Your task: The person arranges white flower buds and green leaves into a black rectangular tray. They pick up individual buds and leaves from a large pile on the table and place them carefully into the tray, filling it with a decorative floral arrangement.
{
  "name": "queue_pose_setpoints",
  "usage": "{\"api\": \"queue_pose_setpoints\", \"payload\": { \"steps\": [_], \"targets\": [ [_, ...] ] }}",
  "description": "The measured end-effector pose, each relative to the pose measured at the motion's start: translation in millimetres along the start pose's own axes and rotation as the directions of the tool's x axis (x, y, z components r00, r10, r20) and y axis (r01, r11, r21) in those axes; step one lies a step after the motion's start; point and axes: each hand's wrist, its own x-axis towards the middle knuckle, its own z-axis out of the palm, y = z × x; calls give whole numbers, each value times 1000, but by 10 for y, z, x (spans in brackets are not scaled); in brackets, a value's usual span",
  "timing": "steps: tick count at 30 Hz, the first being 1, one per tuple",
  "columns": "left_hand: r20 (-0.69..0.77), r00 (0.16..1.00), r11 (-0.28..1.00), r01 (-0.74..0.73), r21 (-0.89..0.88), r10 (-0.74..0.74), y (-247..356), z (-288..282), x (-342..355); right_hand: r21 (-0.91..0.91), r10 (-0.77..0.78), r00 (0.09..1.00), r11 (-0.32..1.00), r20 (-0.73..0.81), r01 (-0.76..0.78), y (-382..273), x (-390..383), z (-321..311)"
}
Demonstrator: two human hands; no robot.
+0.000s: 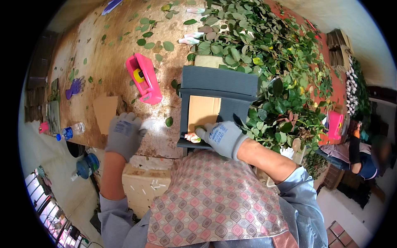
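Observation:
My right hand (223, 138), in a grey glove, is closed at the near edge of a dark grey corrugated stand (219, 76). Its thumb and fingers press around a pale pink rose (192, 137) whose stem is hidden. Behind the rose, a tan cardboard sheet (204, 111) lies on the stand. My left hand (125, 134), gloved alike, is over the table to the left, with its thumb apart from the fingers. Its fingertips lie at the right edge of a stack of cardboard pieces (106, 113); nothing shows in its grasp.
A pink tape dispenser (151, 84) stands beyond my hands. Leafy cut stems (264, 45) heap along the right. Purple gloves (75, 87) and a water bottle (74, 130) lie left. A large blue water jug (87, 165) sits below the table edge. Another person (366, 159) is at far right.

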Motion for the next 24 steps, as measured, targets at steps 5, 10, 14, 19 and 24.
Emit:
{"api": "queue_pose_setpoints", "payload": {
  "steps": [5,10,14,19,24],
  "targets": [
    [-282,867,849,-477,-228,412,906,72,15,-6,43,998,999,38,-43,-74,25,-84],
    [-329,836,854,-502,-136,440,1144,415,100,50,-25,996,999,91,21,66,10,-162],
    [-387,820,842,-513,-168,422,1173,477,135,243,-40,990,967,-133,72,556,152,-823],
    [-337,839,839,-506,-198,427,1155,344,108,430,453,650,878,-610,-208,2157,826,-1552],
    [-341,835,836,-512,-196,432,1131,434,126,263,687,532,702,-495,-662,3590,1352,-1476]
  ]
}}
